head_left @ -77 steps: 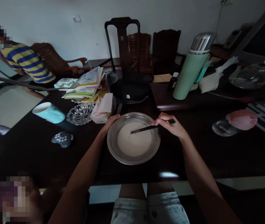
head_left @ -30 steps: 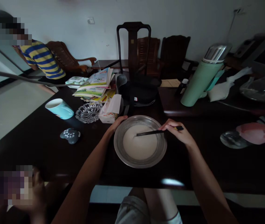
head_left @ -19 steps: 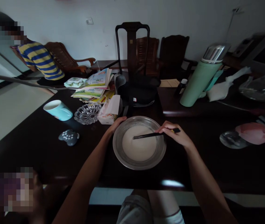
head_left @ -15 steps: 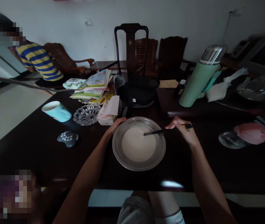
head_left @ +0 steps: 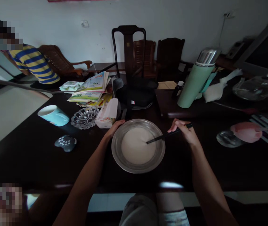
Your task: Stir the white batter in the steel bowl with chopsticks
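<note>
Silver-coloured metal makes the bowl (head_left: 116, 147), which stands on the dark desk (head_left: 37, 166) directly in front of me. Inside it there is a pale, milky liquid (head_left: 136, 152). My right hand (head_left: 182, 129) holds the black chopsticks (head_left: 159, 137) between closed fingers, near their upper end. They slant down over the right side of the bowl, and their tips are in the liquid. My left hand (head_left: 116, 127) touches the far left part of the bowl's rim; its fingers are partly hidden, so I cannot tell how closed it is.

Just beyond this hand is the tissue box (head_left: 104, 121), and beside the box, to its left, the clear glass dish (head_left: 84, 118). Further left I see the light blue mug (head_left: 57, 116), with the grey object with white dots (head_left: 65, 143) nearer to me. The black bag (head_left: 136, 95) lies behind the bowl, next to the pile of booklets (head_left: 92, 91). To the right of the bag are the green flask (head_left: 192, 86) and, well apart from my hand, the glass teapot (head_left: 254, 89). At the far left, a person in a striped shirt (head_left: 36, 64) is near a wooden chair (head_left: 56, 61).
</note>
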A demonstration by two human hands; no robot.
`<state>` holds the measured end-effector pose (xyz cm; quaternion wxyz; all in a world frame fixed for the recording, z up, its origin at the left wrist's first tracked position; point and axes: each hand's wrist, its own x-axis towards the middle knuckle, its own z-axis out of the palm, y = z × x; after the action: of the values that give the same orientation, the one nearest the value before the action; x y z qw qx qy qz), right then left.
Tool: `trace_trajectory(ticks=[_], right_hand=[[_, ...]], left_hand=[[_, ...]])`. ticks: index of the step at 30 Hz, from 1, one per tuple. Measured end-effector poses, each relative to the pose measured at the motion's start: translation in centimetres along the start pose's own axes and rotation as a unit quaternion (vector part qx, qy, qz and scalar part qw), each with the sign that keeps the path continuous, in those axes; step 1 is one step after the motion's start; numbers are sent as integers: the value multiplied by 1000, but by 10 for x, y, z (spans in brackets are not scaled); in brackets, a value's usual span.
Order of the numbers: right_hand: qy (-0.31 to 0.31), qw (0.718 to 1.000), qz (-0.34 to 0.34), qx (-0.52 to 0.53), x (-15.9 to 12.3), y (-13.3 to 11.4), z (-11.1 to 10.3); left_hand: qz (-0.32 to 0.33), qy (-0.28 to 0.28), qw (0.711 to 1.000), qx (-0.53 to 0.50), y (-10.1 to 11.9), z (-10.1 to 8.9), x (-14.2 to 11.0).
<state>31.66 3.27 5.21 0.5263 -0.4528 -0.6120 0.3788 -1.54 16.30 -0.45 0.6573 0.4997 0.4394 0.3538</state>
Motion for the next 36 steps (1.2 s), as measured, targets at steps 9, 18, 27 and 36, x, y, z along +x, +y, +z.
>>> trace_trajectory(ticks=[9,18,27,36], right_hand=[[-65,995,-27,-64,4,-6,13],[-125,992,8,10,2,-4,13],[-23,1000,3,14,1,0,0],[-77,997,3,-9,3,-7,12]], left_hand=[[-8,6,1000,16,-1,-1,-1],[3,10,999,34,3,1,-9],[2,6,999,37,-2,-2,-6],[8,9,999,44,1,0,-7]])
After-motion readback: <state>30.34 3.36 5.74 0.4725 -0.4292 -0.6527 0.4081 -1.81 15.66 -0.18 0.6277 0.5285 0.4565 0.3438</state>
